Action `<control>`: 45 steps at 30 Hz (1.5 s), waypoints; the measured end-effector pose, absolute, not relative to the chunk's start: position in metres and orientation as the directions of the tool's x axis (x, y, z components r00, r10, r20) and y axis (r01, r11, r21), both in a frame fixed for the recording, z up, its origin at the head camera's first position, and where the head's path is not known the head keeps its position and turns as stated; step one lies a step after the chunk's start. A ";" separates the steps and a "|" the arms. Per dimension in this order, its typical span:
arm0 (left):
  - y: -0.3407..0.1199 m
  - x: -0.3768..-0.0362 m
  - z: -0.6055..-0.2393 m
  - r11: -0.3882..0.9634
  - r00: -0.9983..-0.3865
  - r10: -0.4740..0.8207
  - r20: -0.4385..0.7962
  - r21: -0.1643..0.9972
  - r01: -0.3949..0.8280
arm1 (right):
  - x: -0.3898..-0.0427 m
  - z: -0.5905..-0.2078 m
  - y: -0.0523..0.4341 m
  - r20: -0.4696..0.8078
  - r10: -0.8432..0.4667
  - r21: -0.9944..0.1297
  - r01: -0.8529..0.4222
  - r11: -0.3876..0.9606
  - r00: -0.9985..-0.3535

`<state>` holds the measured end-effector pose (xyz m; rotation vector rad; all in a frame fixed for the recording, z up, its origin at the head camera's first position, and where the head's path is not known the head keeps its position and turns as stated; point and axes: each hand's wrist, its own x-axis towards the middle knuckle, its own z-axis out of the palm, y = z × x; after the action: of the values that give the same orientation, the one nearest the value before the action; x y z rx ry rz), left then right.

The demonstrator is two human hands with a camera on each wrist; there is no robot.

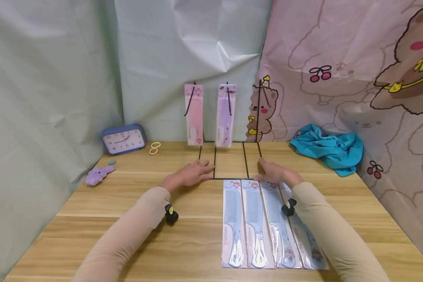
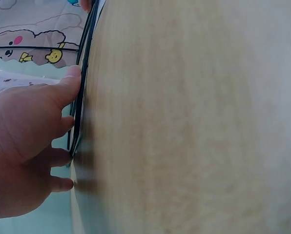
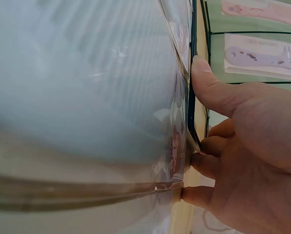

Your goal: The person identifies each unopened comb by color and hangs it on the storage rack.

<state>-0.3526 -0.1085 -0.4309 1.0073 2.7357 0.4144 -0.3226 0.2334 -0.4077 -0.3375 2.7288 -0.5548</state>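
Note:
A black wire display rack (image 1: pixel 229 179) stands on the table. My left hand (image 1: pixel 192 173) touches the front left of its base with fingers extended; in the left wrist view the thumb (image 2: pixel 73 78) lies against the wire. At the base's right front corner, my right hand (image 1: pixel 276 172) touches the frame, its thumb (image 3: pixel 202 70) on the front bar in the right wrist view. A packaged pink comb (image 1: pixel 195 125) and a packaged purple comb (image 1: pixel 224 125) hang from two hooks. Several packaged blue combs (image 1: pixel 232 207) lie side by side before the rack, partly beneath the right forearm.
A blue clock (image 1: pixel 124 139), two small rings (image 1: pixel 155 148), a green disc (image 1: pixel 111 161) and a purple plush toy (image 1: pixel 96 175) sit at the left. Crumpled teal cloth (image 1: pixel 328 149) lies at the back right. Curtains enclose the table (image 1: pixel 183 243).

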 end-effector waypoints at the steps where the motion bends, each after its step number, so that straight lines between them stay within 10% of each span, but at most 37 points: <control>1: -0.108 -0.353 -0.431 0.729 -0.748 0.657 -0.091 0.328 0.600 | -0.323 -0.409 0.234 -0.277 -0.290 -0.412 -0.160 0.897 -0.916; 18: -0.109 -0.355 -0.432 0.737 -0.743 0.657 -0.128 0.316 0.597 | -0.289 -0.396 0.272 -0.063 -0.383 -0.505 -0.302 0.808 -0.922; 45: -0.108 -0.356 -0.426 0.719 -0.716 0.679 -0.163 0.345 0.603 | -0.198 -0.404 0.284 -0.198 -0.086 -0.351 -0.011 0.936 -0.976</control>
<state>-0.3559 -0.1078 -0.4260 1.0095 2.6471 0.3895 -0.1979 0.2845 -0.4043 -0.0733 2.8826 -0.5199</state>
